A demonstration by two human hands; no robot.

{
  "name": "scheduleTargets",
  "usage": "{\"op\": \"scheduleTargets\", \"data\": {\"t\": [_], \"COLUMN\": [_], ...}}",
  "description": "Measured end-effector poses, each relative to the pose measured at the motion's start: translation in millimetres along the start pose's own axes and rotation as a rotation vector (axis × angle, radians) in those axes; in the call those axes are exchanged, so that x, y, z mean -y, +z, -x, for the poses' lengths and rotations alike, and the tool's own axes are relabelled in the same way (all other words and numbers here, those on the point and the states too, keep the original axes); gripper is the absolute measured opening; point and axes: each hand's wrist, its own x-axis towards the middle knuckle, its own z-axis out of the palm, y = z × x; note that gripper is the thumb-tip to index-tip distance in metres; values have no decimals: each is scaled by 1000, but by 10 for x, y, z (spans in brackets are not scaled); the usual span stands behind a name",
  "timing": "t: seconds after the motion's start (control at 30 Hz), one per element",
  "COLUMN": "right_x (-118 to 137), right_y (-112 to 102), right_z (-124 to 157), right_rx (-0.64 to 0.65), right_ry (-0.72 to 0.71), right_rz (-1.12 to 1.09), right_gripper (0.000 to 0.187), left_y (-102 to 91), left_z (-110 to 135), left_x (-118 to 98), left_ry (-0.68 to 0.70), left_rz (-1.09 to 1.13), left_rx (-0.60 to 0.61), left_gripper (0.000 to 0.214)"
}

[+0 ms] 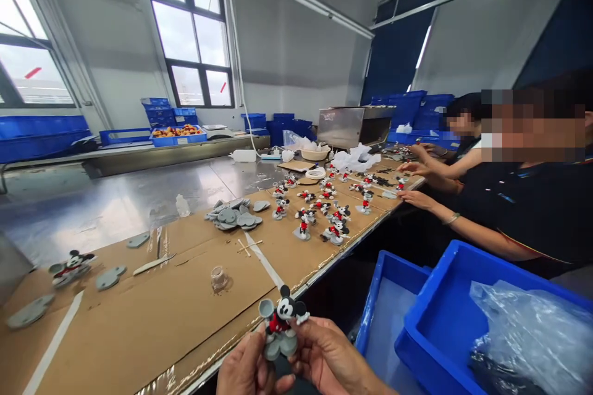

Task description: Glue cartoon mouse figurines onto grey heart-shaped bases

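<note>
Head view: left hand (245, 370) and right hand (331, 364) together pinch a small black, red and white plastic mouse figurine on a grey base (280, 327), held just off the near edge of the cardboard-covered bench (152, 315). It stands upright, long axis vertical, head up. Judged light, rigid, with fragile thin limbs; best gripped at the base.

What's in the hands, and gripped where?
Both hands, left hand and right hand, hold one mouse figurine by its grey base, at the lower sides.
</note>
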Motion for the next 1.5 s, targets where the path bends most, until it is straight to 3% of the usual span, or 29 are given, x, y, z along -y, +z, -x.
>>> {"op": "scheduleTargets", "data": {"t": [0.17, 0.3, 0.43, 0.6, 0.77, 0.97, 1.1, 1.33, 1.43, 1.5], "right_x": [-129, -422, -839, -1465, -1904, -2086, -2139, -2249, -2406, -2501], "right_y": [249, 491, 702, 953, 1163, 1323, 1341, 1525, 1673, 1703], "right_z": [35, 57, 158, 307, 547, 695, 741, 954, 1144, 1214], "right_rx": [86, 205, 344, 493, 583, 716, 732, 847, 871, 881], "right_ry": [34, 128, 286, 496, 555, 529, 484, 500, 501, 498], "right_rz": [28, 101, 210, 413, 578, 707, 724, 744, 673, 658], "right_gripper": [32, 33, 31, 35, 40, 37, 36, 39, 45, 49], "left_y": [-136, -467, -869, -1301, -1444, -1534, -1616, -1682, -1975, -2357], "left_z": [272, 601, 1073, 1703, 2208, 2366, 2406, 2609, 2938, 3323], "left_x": [-168, -157, 34, 302, 529, 694, 766, 734, 692, 702], "left_ry": [47, 147, 277, 374, 444, 566, 655, 726, 746, 716], "left_rz": [91, 138, 193, 333, 505, 609, 625, 614, 544, 485], "left_rx": [-105, -224, -378, -699, -905, -971, -967, -989, -1029, -1086], "left_gripper": [56, 53, 48, 53, 55, 50, 52, 43, 44, 45]}}
